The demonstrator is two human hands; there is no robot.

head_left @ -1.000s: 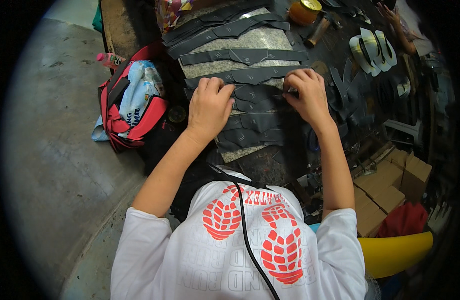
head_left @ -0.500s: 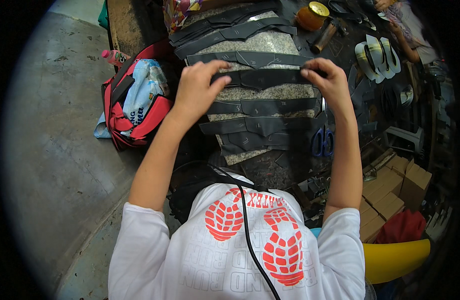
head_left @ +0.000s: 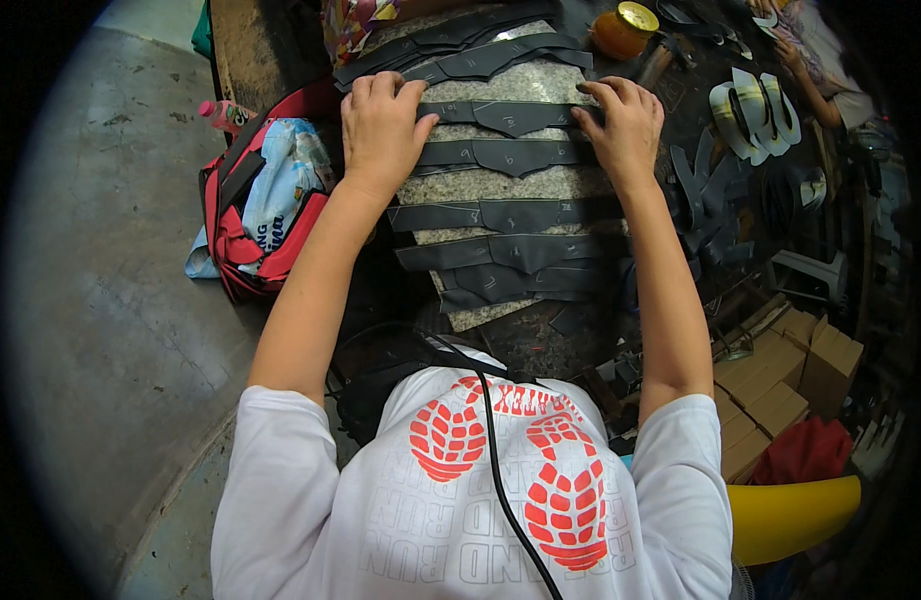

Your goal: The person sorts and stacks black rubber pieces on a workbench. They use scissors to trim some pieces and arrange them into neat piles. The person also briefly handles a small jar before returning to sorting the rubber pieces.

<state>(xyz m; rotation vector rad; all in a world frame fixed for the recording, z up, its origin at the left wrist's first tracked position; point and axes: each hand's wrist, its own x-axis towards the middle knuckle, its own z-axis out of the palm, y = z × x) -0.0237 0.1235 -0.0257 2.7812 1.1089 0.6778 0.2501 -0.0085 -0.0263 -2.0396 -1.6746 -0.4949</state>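
A: Hands?
B: Left hand (head_left: 380, 125) and right hand (head_left: 620, 125) are lying flat, fingers spread, pressing the ends of a dark strip (head_left: 510, 116).
A: Where?
B: Strip is lying across the slab (head_left: 500, 185), near its far edge.

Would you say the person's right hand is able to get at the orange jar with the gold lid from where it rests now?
Probably yes. The right hand lies flat on the dark strips, and the orange jar stands just beyond it on the bench, with nothing visible between them.
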